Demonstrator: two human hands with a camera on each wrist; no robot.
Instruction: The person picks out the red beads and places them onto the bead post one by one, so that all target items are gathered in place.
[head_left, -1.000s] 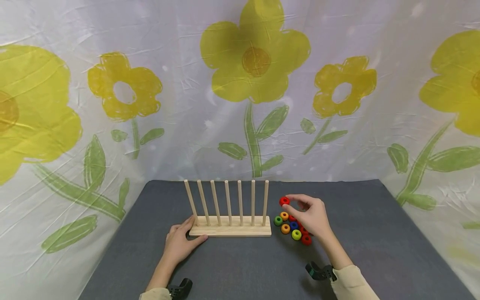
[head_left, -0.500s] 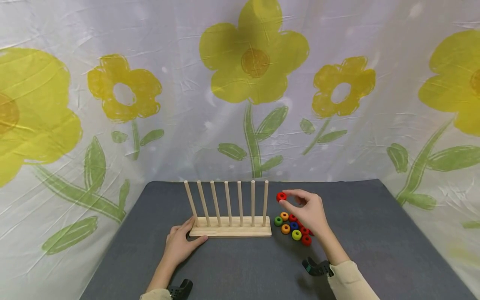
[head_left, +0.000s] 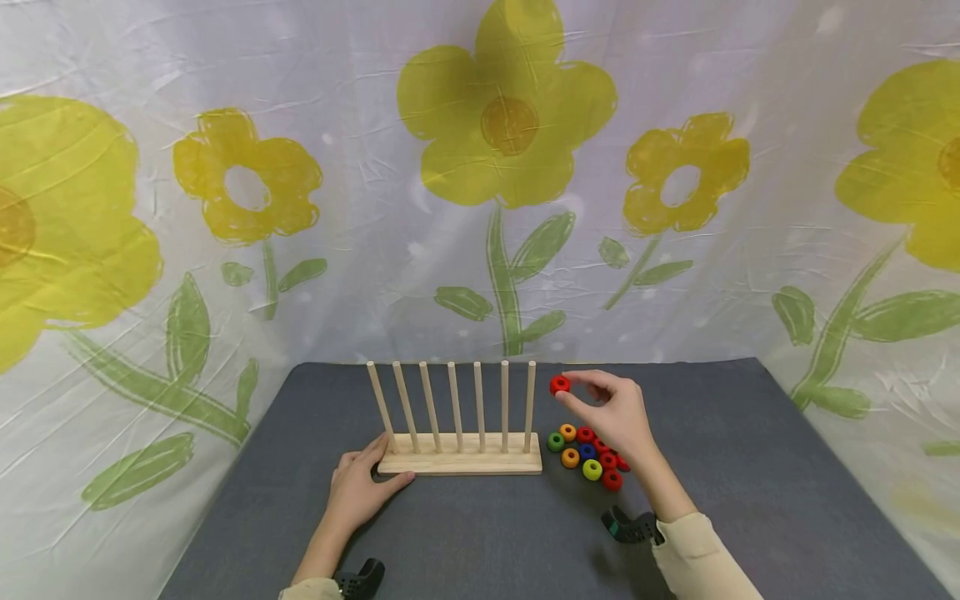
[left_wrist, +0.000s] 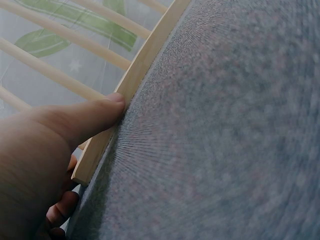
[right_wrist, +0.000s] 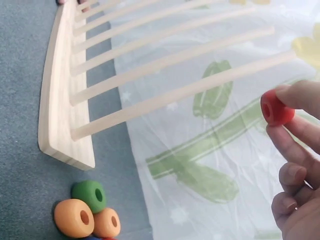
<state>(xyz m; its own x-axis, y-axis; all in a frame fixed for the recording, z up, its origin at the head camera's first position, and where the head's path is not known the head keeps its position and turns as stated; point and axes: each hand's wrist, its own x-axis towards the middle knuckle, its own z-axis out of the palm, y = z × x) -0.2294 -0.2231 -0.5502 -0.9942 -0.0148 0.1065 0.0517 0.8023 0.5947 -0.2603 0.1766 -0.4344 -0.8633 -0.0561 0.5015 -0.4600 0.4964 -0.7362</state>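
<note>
A wooden peg rack (head_left: pixel 461 464) with several bare upright pegs stands on the dark table. My left hand (head_left: pixel 358 492) grips the left end of its base; in the left wrist view the thumb (left_wrist: pixel 97 114) lies along the front edge and other fingers show round the end. My right hand (head_left: pixel 617 414) pinches a red bead (head_left: pixel 559 384) between thumb and fingertips, raised just right of the rightmost peg (head_left: pixel 530 408), near its top. In the right wrist view the bead (right_wrist: pixel 276 108) is apart from the peg tips, its hole facing sideways.
Several loose beads lie right of the rack, among them a green bead (head_left: pixel 556 442), an orange bead (head_left: pixel 570 458), a yellow-green bead (head_left: pixel 592 470), a blue bead (head_left: pixel 587 451) and red ones. A flower-printed curtain (head_left: pixel 375 275) hangs behind the table (head_left: pixel 480 533).
My right hand has risen and shifted slightly left with the red bead, away from the loose beads and closer to the top of the rightmost peg. The left hand has stayed put.
</note>
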